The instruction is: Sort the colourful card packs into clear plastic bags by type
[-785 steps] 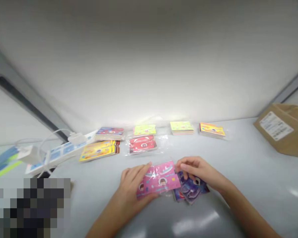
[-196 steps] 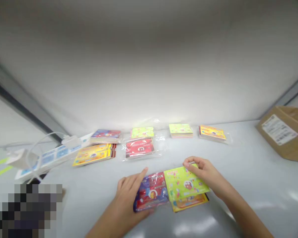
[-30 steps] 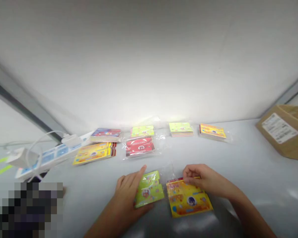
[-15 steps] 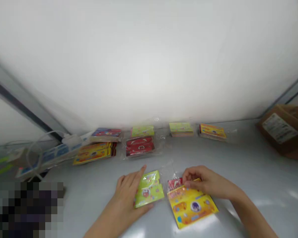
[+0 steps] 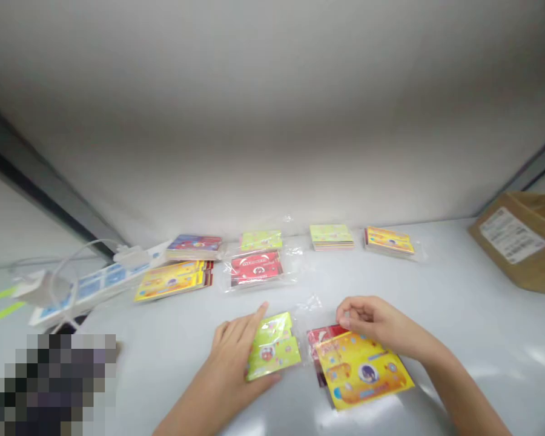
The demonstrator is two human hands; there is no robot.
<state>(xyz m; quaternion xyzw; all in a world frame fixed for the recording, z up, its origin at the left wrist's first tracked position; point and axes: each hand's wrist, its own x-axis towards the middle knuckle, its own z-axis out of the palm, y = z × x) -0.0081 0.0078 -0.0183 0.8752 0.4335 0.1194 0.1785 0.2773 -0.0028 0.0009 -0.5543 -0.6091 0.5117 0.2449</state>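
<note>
Currently, a glossy yellow card sheet (image 5: 361, 372) is laid over a red pack (image 5: 320, 336) near the bench (image 5: 472, 339) front edge; right hand (image 5: 372, 320) is held half-curled just above, nothing gripped. Flat green card pack (image 5: 273, 346) is touched at its left edge by open left hand (image 5: 229, 357). Film-wrapped card stacks (image 5: 255, 268) are lined along the rear edge, cardboard box (image 5: 515, 242) at the right corner.

Glossy paper card (image 5: 363, 369), clear plastic film (image 5: 311, 301), smooth tabletop (image 5: 458, 327)
</note>
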